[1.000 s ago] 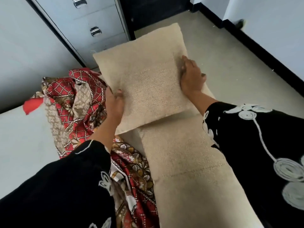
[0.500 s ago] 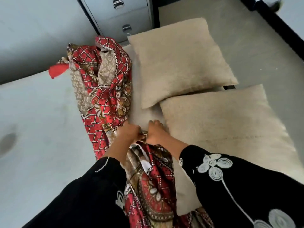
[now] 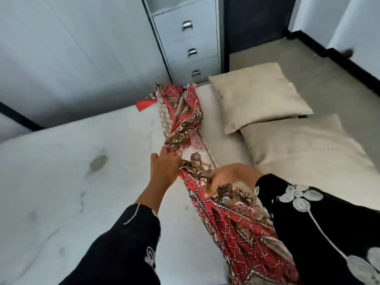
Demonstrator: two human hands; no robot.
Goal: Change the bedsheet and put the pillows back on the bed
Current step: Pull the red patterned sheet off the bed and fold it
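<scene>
Head view: sheet [image 3: 181, 120] is seen bunched into a long rope down the bare mattress [image 3: 72, 182], along its right side.
Right hand [image 3: 232, 175]: fingers are curled round the sheet, properly grabbed.
Left hand [image 3: 164, 169]: laid against the sheet, fingertips lost in the folds, so grip can't be told tbh.
Pillows [image 3: 257, 95]: two are lapped one over the other, just right of the sheet.

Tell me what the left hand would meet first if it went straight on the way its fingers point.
The left hand points up the bed, fingertips already at the red patterned sheet. It would likely push into that bunched heap first; the drawer cabinet stands behind it, though depth is hard to judge.
</scene>
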